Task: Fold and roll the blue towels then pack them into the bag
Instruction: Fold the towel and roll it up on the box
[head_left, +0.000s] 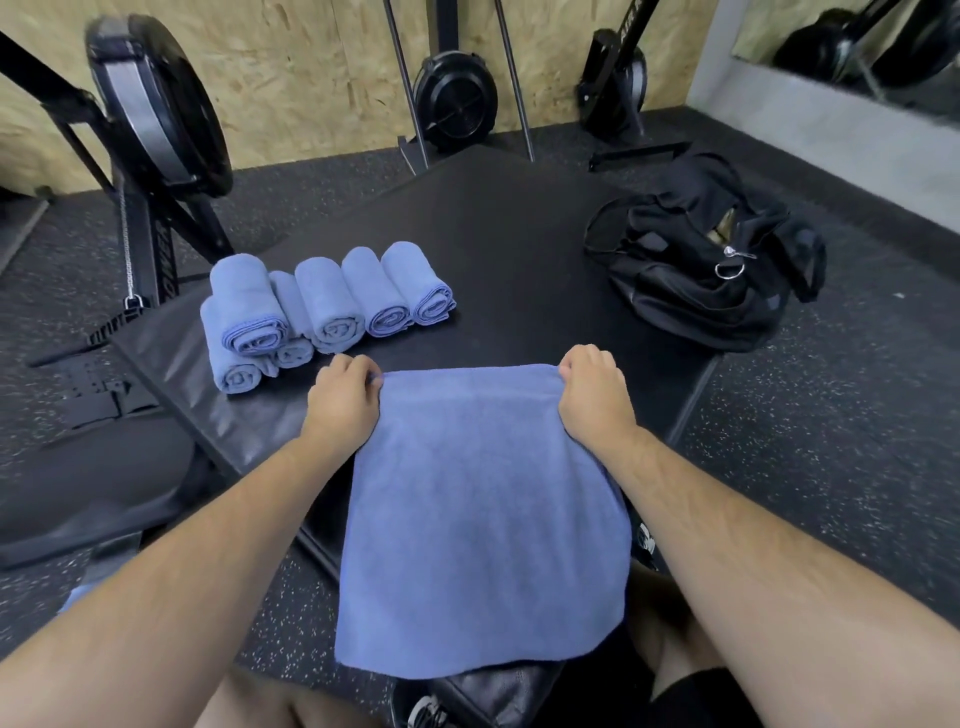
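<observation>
A blue towel (483, 519) lies spread on the black padded platform (493, 228), its near end hanging over the front edge. My left hand (340, 400) grips the towel's far left corner. My right hand (592, 397) grips the far right corner. Several rolled blue towels (322, 306) lie stacked in a row on the platform to the left, beyond my left hand. A black duffel bag (711, 260) sits unzipped at the platform's right side.
Rowing machines stand along the wooden wall, one with a large flywheel (156, 104) at the left and others (454, 101) at the back. Speckled rubber floor surrounds the platform. My knees and a shoe (426, 712) show at the bottom.
</observation>
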